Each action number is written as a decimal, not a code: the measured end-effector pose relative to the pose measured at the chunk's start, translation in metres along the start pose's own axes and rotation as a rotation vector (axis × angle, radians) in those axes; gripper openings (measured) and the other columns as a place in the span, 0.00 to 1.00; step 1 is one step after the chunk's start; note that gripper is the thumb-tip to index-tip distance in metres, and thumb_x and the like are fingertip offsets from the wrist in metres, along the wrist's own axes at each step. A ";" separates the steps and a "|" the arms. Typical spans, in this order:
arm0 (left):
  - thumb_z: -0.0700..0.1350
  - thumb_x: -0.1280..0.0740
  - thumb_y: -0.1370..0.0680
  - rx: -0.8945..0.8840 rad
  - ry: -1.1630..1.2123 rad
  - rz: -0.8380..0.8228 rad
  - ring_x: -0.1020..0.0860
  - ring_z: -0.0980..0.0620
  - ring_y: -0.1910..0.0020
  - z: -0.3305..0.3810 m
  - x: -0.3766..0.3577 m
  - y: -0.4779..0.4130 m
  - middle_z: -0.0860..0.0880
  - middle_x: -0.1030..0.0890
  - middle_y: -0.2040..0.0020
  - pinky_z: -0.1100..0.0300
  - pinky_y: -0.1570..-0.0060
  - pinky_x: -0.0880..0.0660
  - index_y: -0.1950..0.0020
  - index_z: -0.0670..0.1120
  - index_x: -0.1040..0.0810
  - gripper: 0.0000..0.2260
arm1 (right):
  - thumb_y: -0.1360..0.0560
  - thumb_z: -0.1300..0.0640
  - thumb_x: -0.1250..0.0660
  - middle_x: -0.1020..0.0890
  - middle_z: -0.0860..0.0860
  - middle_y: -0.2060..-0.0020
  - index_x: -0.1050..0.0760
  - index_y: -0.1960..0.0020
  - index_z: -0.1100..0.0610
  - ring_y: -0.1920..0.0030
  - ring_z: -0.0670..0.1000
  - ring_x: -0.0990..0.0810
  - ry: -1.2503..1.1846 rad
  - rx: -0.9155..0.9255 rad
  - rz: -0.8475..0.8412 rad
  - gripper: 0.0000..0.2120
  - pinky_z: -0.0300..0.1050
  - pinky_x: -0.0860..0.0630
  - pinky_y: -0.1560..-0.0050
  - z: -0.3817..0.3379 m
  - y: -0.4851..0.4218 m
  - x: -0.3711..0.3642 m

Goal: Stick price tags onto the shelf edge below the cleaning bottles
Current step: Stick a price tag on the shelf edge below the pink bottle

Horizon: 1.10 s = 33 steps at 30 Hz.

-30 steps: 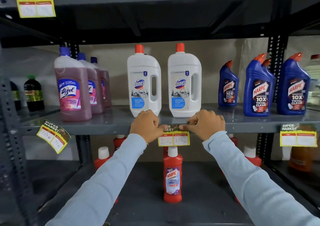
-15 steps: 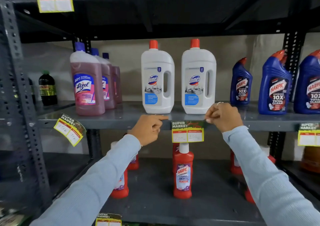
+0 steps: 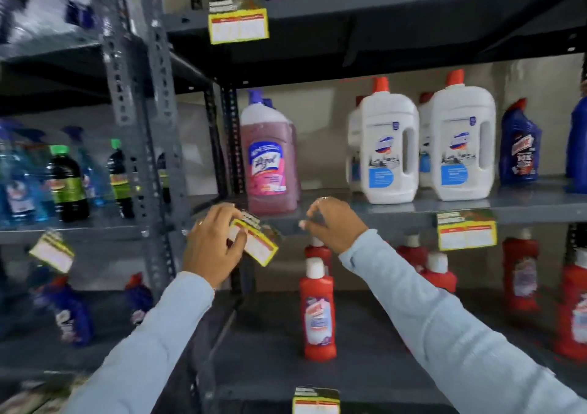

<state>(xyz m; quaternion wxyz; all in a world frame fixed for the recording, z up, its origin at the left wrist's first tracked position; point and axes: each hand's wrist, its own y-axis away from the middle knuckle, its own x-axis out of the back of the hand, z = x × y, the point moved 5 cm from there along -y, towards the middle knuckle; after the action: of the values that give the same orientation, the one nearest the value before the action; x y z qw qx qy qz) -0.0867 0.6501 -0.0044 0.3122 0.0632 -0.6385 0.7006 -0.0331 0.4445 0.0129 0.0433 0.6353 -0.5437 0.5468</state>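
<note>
A tilted yellow price tag (image 3: 259, 246) hangs on the grey shelf edge (image 3: 397, 216) below the pink Lizol bottle (image 3: 268, 165). My left hand (image 3: 211, 243) grips the tag's left end, thumb across its face. My right hand (image 3: 333, 223) is at the shelf edge just right of the pink bottle, fingers curled together with nothing visible in them. Further right, a straight price tag (image 3: 466, 232) is stuck on the edge below the two white Domex bottles (image 3: 390, 156). The view is motion-blurred.
Blue Harpic bottles (image 3: 519, 149) stand at the right end of the shelf. Red bottles (image 3: 317, 315) fill the shelf below. A perforated grey upright (image 3: 149, 127) divides off a left bay holding dark and blue bottles and another tilted tag (image 3: 52, 251). More tags (image 3: 238, 25) sit on other edges.
The view has swung left. Both hands left the tag under the white bottles and moved left; my left hand now holds the tilted tag under the pink bottle.
</note>
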 end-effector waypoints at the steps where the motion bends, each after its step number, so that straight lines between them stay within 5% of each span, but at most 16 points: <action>1: 0.45 0.36 0.27 0.010 -0.002 -0.048 0.23 0.40 0.45 -0.016 0.006 0.000 0.43 0.23 0.44 0.44 0.49 0.26 0.45 0.46 0.28 0.11 | 0.25 0.53 0.33 0.23 0.62 0.44 0.24 0.48 0.66 0.43 0.61 0.25 0.030 -0.049 -0.007 0.15 0.50 0.30 0.39 -0.006 -0.007 -0.013; 3: 0.46 0.37 0.24 -0.007 0.009 -0.193 0.25 0.40 0.43 -0.034 0.006 -0.007 0.43 0.24 0.40 0.45 0.47 0.27 0.37 0.49 0.33 0.16 | 0.25 0.51 0.34 0.26 0.63 0.40 0.23 0.47 0.66 0.39 0.62 0.27 0.148 -0.137 -0.026 0.18 0.55 0.32 0.34 -0.011 -0.015 -0.039; 6: 0.49 0.42 0.22 -0.090 -0.161 -0.414 0.25 0.39 0.41 -0.036 -0.005 -0.027 0.43 0.25 0.36 0.45 0.46 0.27 0.29 0.54 0.43 0.22 | 0.24 0.50 0.38 0.34 0.58 0.30 0.24 0.40 0.62 0.25 0.60 0.45 0.297 -0.224 -0.019 0.19 0.62 0.50 0.25 -0.012 -0.022 -0.070; 8: 0.49 0.44 0.21 -0.157 -0.330 -0.479 0.24 0.37 0.43 -0.031 -0.013 -0.041 0.43 0.25 0.36 0.45 0.51 0.27 0.30 0.53 0.42 0.19 | 0.24 0.49 0.37 0.36 0.56 0.28 0.23 0.39 0.60 0.23 0.60 0.52 0.301 -0.277 0.032 0.19 0.64 0.57 0.25 -0.015 -0.026 -0.078; 13: 0.44 0.44 0.22 -0.287 -0.594 -0.578 0.24 0.38 0.46 -0.016 -0.028 -0.059 0.41 0.24 0.43 0.50 0.58 0.34 0.40 0.47 0.32 0.11 | 0.24 0.48 0.37 0.34 0.54 0.28 0.25 0.38 0.58 0.23 0.58 0.50 0.310 -0.356 0.142 0.20 0.63 0.56 0.24 -0.023 -0.027 -0.078; 19: 0.41 0.40 0.26 -0.325 -0.522 -0.541 0.22 0.41 0.53 -0.011 -0.024 -0.052 0.46 0.20 0.51 0.52 0.61 0.36 0.54 0.51 0.27 0.05 | 0.28 0.44 0.33 0.27 0.52 0.31 0.17 0.49 0.54 0.24 0.55 0.43 0.225 -0.377 0.144 0.16 0.62 0.61 0.25 -0.021 -0.025 -0.066; 23: 0.46 0.40 0.24 -0.194 -0.255 -0.484 0.26 0.46 0.46 -0.037 -0.021 -0.037 0.52 0.23 0.47 0.50 0.56 0.34 0.58 0.52 0.24 0.06 | 0.28 0.47 0.31 0.30 0.48 0.29 0.15 0.55 0.48 0.24 0.54 0.45 0.153 -0.302 0.146 0.08 0.63 0.63 0.26 -0.010 -0.020 -0.065; 25: 0.49 0.38 0.24 -0.189 -0.241 -0.465 0.32 0.47 0.38 -0.046 -0.028 -0.021 0.52 0.28 0.37 0.45 0.46 0.32 0.57 0.53 0.20 0.07 | 0.29 0.46 0.31 0.33 0.48 0.28 0.16 0.55 0.47 0.23 0.55 0.47 0.312 -0.251 0.121 0.08 0.64 0.61 0.26 -0.008 -0.018 -0.074; 28: 0.51 0.33 0.27 -0.238 -0.346 -0.387 0.39 0.42 0.29 -0.049 -0.047 0.006 0.47 0.36 0.27 0.42 0.29 0.44 0.59 0.51 0.17 0.07 | 0.28 0.45 0.33 0.40 0.50 0.24 0.17 0.53 0.50 0.23 0.59 0.52 0.584 -0.216 0.094 0.11 0.66 0.59 0.25 -0.011 -0.014 -0.092; 33: 0.49 0.27 0.32 -0.196 -0.172 -0.214 0.28 0.41 0.38 -0.054 -0.045 0.000 0.46 0.25 0.36 0.45 0.37 0.36 0.65 0.48 0.17 0.06 | 0.25 0.48 0.37 0.37 0.49 0.26 0.18 0.53 0.50 0.24 0.56 0.46 0.645 -0.234 0.123 0.10 0.72 0.55 0.29 -0.014 -0.013 -0.086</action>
<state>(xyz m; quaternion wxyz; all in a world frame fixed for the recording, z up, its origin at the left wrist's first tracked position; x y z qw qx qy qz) -0.0344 0.6843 -0.0362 0.3341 0.1599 -0.7176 0.5898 -0.0162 0.5142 -0.0379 0.2524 0.3867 -0.5981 0.6551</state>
